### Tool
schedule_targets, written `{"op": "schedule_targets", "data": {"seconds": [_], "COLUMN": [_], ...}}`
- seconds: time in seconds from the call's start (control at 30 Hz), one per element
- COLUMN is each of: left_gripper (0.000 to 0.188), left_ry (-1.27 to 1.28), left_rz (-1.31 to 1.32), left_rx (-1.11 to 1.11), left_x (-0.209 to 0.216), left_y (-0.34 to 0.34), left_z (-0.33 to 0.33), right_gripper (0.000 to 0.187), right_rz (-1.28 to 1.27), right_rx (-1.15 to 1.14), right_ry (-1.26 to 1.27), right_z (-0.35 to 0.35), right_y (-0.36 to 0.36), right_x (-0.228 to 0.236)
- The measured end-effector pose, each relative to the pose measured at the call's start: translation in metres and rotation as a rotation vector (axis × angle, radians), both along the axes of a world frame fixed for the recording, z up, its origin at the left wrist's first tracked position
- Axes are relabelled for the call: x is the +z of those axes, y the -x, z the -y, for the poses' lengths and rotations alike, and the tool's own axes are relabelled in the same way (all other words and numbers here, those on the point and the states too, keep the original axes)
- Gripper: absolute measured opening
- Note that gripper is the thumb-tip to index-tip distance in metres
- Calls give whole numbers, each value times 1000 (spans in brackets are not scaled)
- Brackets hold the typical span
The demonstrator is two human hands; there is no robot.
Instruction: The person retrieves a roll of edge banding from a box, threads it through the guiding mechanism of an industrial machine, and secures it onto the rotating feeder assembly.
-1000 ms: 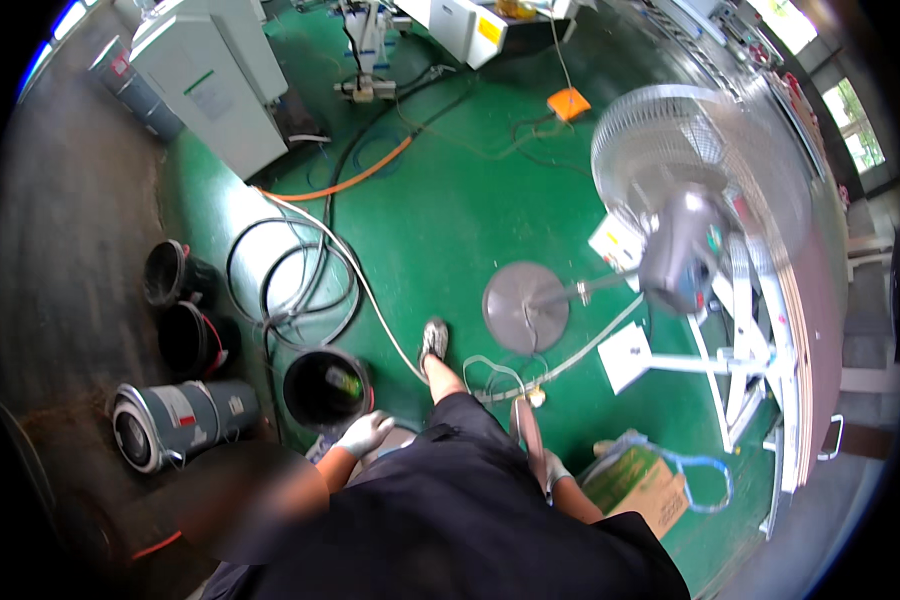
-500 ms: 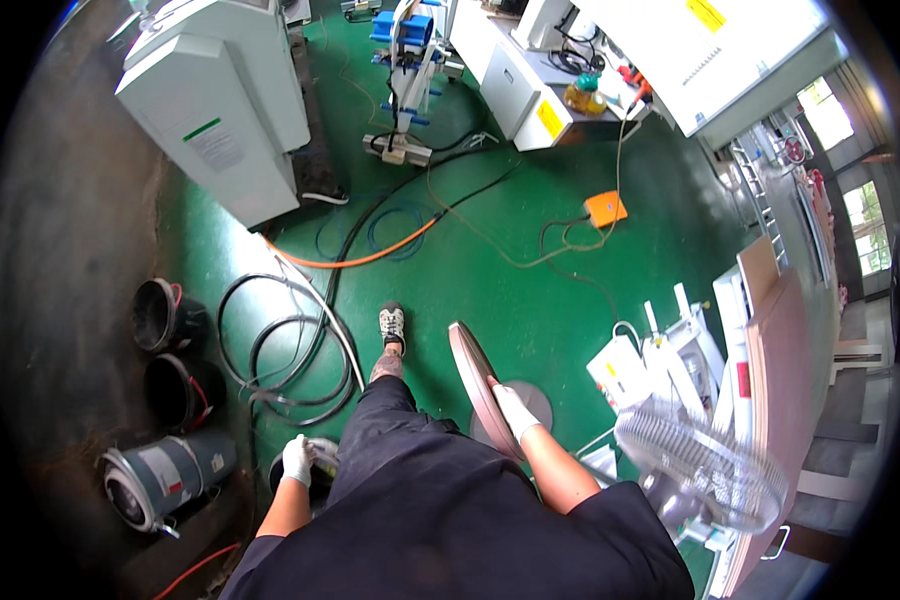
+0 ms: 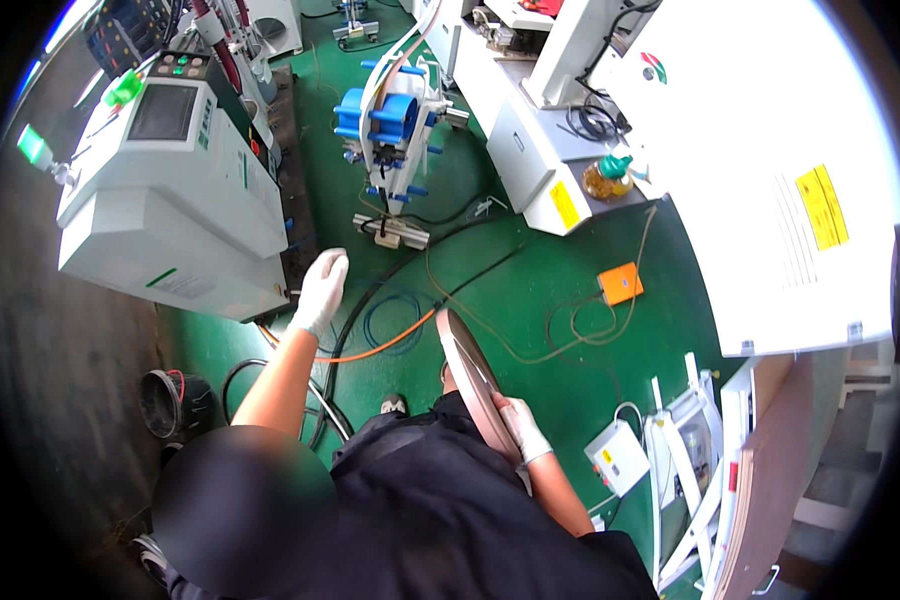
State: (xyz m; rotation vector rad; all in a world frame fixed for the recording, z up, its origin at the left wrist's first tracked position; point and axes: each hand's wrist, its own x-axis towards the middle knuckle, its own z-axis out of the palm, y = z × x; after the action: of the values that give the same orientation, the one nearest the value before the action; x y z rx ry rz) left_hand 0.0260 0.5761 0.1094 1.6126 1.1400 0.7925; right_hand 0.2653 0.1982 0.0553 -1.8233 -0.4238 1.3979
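My right hand (image 3: 523,430), in a white glove, grips a large flat brown roll (image 3: 473,385) by its right side. The roll stands on edge, tilted, in front of my body. My left hand (image 3: 322,290), also in a white glove, is raised ahead of me on the left. Its fingers look curled together, and nothing shows in them. It is nearest to the white machine cabinet (image 3: 160,235), beside its lower right corner. Farther ahead stands a reel stand (image 3: 400,150) with a blue hub (image 3: 388,116).
Black cables (image 3: 338,330) and an orange hose (image 3: 390,343) lie across the green floor. An orange foot pedal (image 3: 620,284) sits to the right. A black bucket (image 3: 175,402) stands at left; a white metal frame (image 3: 685,470) and boards (image 3: 770,470) stand at right.
My left hand has risen from beside my leg to near the cabinet. My view has shifted forward, showing more of the cabinet and reel stand. The roll stays in my right hand.
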Motion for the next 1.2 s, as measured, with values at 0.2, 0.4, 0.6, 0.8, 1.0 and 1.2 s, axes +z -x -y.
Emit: {"op": "schedule_targets", "data": {"seconds": [0.2,0.4,0.6,0.8,1.0,1.2], "left_gripper": [53,81,68,47,49,49], "left_ry": [-499,-548,-745,-794,-794,-756], "left_rz": [-446,-742,-722,-573,-517,-503], "left_rx": [26,-6,-122,-175,-260,-199], "left_x": [31,37,5,-16,-20,-1], "left_y": [-128,-233,-243,-244,-220,-201], "left_z": [-115,-199,-286,-306,-347,-399], "right_gripper": [68,78,70,59,50,49], "right_rz": [55,137,212,498,379,-592], "right_rx": [8,23,17,371,527,-330], "right_ry": [349,615,837,627,321,276], "right_z": [-38,-22,-44,-149,-258,-393], "right_y": [-107,-200,-231,-244,-282,-322], "right_x": [-135,-136,-79,-60,-78,-55]}}
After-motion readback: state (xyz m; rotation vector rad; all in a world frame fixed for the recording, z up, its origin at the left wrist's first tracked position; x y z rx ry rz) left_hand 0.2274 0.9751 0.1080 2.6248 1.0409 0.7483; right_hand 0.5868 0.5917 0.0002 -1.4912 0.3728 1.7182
